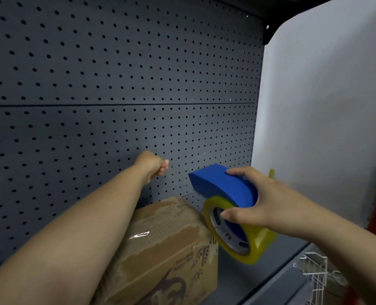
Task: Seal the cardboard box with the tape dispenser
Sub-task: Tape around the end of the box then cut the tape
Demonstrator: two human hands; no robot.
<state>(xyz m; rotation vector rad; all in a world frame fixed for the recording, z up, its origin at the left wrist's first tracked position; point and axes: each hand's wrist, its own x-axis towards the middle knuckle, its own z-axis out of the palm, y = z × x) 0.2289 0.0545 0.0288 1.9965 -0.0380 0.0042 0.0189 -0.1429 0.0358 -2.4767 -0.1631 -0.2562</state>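
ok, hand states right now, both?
Left hand: raised, fingers pinched shut; held thing cannot be told.
Right hand: gripping the tape dispenser.

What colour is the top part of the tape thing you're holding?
Bright blue. The tape dispenser has a blue cover over a yellowish roll, seen clearly in the head view.

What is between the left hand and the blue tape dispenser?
In the head view, nothing: only pegboard shows behind the gap between the left hand and the tape dispenser.
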